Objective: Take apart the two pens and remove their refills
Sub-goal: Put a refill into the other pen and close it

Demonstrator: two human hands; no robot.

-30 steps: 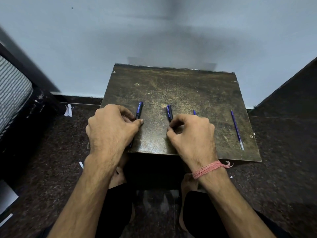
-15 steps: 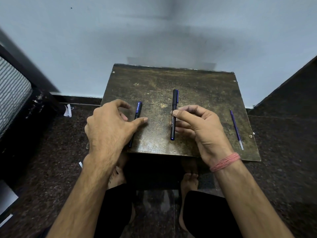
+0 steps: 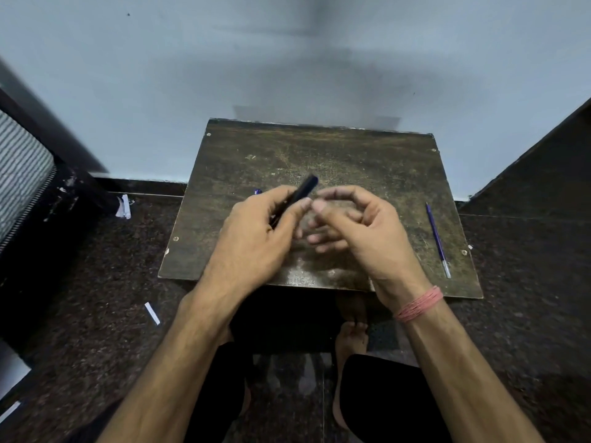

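A dark pen [image 3: 302,190] is tilted up and to the right above the small worn wooden table [image 3: 367,155]; my left hand [image 3: 256,238] grips its lower part. My right hand [image 3: 367,231] hovers just right of it, fingers loosely curled, thumb tip close to my left thumb, with nothing visible in it. Only the blue end of the second pen [image 3: 257,191] shows on the table behind my left hand. A thin blue refill [image 3: 437,239] lies near the table's right edge.
The table stands against a pale wall on a dark speckled floor. Paper scraps [image 3: 152,313] lie on the floor to the left. A striped, dark-framed object [image 3: 22,167] is at far left. My knees and bare feet are under the table's front edge.
The middle pen has left the table and gone from my right hand into my left. My left hand has moved off the left pen toward the centre.
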